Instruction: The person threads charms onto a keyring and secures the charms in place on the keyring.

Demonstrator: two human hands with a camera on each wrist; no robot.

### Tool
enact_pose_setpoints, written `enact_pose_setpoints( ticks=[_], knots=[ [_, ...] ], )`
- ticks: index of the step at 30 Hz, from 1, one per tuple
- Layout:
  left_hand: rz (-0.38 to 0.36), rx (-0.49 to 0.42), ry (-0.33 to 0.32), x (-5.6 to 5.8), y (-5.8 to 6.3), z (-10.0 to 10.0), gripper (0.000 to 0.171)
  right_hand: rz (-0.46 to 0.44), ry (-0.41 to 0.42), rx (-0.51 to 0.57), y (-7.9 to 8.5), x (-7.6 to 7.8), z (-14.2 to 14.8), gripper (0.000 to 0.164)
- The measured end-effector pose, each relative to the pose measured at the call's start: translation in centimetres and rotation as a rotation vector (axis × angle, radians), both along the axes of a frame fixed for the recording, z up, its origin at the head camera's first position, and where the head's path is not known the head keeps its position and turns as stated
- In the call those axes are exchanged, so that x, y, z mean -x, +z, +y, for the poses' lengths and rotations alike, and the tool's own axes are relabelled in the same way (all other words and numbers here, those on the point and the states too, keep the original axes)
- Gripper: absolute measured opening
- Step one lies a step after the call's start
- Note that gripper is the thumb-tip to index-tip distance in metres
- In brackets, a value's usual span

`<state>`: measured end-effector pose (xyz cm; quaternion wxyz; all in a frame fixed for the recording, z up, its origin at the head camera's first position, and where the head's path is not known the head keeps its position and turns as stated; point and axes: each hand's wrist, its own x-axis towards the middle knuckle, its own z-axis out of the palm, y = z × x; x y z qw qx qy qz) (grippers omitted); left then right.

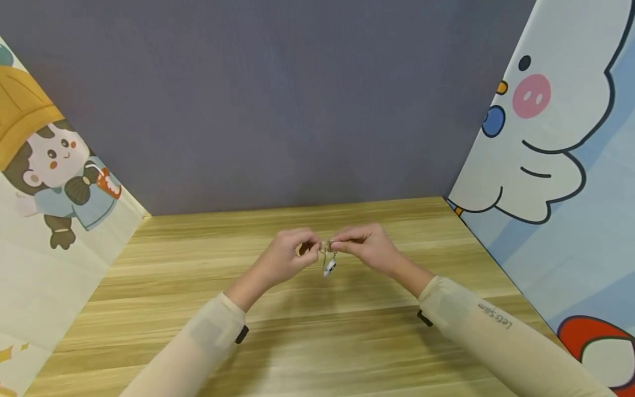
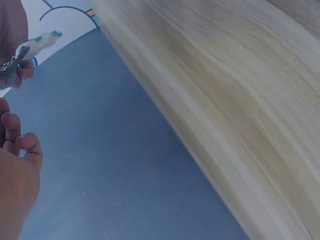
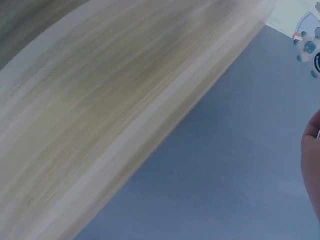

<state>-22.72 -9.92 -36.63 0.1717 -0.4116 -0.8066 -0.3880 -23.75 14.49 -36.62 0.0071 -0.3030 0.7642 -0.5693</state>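
"Where was your little white charm with blue spots (image 1: pixel 329 268)?"

"Over the striped yellow-brown wooden counter (image 1: pixel 307 353). Your left hand (image 1: pixel 295 251) and right hand (image 1: pixel 368 248) pinched its shiny metal parts (image 1: pixel 329 245). Soft, steady pinching probably helped."

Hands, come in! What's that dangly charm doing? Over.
Left hand, right hand: pinching metal parts. Charm dangling underneath. Nothing seen in the way.
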Motion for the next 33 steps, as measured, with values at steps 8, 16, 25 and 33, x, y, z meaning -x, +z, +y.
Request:
enact_pose_setpoints(
  ticks=[8, 16, 25, 33],
  knots=[
    [-0.041, 0.043, -0.034, 0.1, 0.2, 0.1, 0.013, 0.036, 0.045, -0.032, 0.2, -0.1, 0.3, 0.012],
    [-0.091, 0.129, -0.051, 0.2, 0.3, 0.0, 0.011, -0.04, 0.017, -0.065, 0.4, -0.3, 0.3, 0.012],
    [-0.001, 0.132, -0.015, 0.3, 0.0, 0.6, 0.008, -0.036, -0.048, -0.089, 0.5, -0.7, -0.1, 0.01],
    [-0.009, 0.039, -0.007, 0.2, 0.1, 1.2, 0.011, -0.028, -0.034, -0.074, 0.6, -0.9, -0.3, 0.011]
  ],
)
